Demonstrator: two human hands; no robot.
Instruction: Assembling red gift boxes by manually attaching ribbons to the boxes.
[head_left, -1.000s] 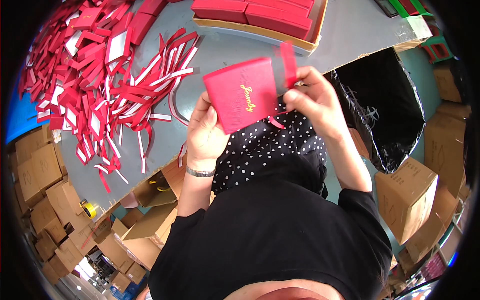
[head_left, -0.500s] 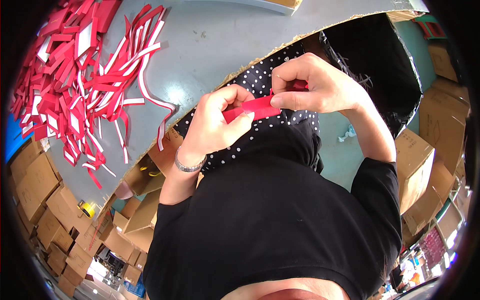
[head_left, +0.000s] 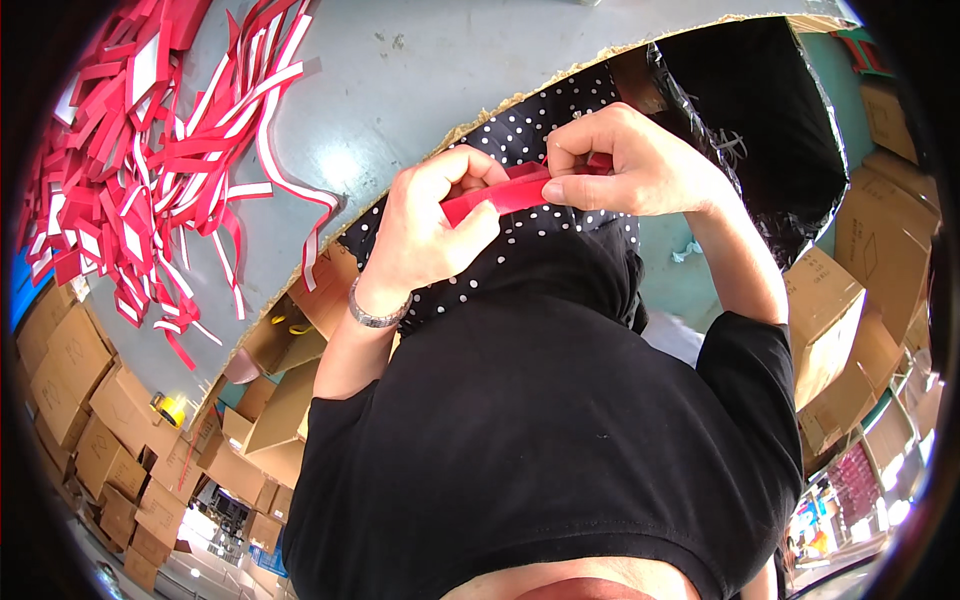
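Observation:
A red strip [head_left: 518, 192], folded along its length, stretches between my two hands over my lap. My left hand [head_left: 432, 218] pinches its left end between thumb and curled fingers. At the other end my right hand [head_left: 622, 165] grips the strip, thumb along the lower edge and index finger bent over the top; a bit of red shows inside the curled fingers. Beneath both hands lies dark polka-dot cloth [head_left: 508, 138]. On the grey table [head_left: 375, 100] to the left spreads a heap of red strips [head_left: 110, 130], some with white faces. White-lined red ribbons [head_left: 268, 130] trail from it.
The table's rough edge [head_left: 520, 97] runs diagonally just beyond my hands. To the right hangs an open black plastic bag [head_left: 755, 110]. Cardboard boxes stand at the right [head_left: 822, 310] and are stacked at the lower left [head_left: 70, 365]. A yellow tape roll [head_left: 170, 408] is near the left boxes.
The strip between my hands now looks folded, with an upper edge raised. Both hands keep their grip and have shifted slightly. The table and heap sit a little farther left and up in view.

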